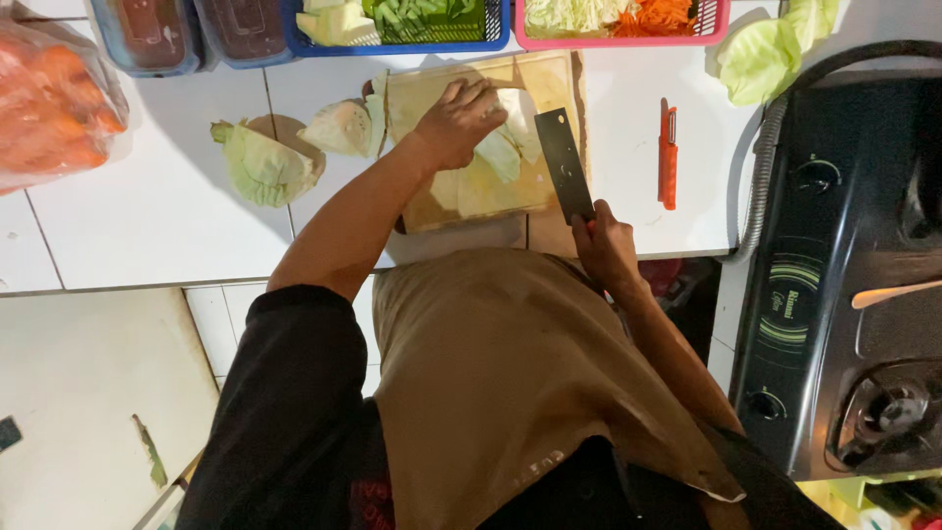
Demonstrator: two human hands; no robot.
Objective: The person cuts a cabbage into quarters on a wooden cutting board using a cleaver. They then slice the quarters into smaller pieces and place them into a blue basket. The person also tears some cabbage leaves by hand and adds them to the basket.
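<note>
Brown cloth (pixel 510 393) is seen closest, hanging over the person's front. Beyond it, a knife (pixel 564 162) is held by the right hand (pixel 603 245), with the fingers wrapped tight on its handle. Cabbage (pixel 500 157) is pressed flat on the board (pixel 442 201) by the left hand (pixel 456 123), with fingers together. More cabbage pieces (pixel 265 162) are left beside the board. A red peeler (pixel 668 157) is laid to the right.

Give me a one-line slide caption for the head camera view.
Left hand steadies cabbage pieces on a wooden cutting board while the right hand holds a cleaver.
</note>
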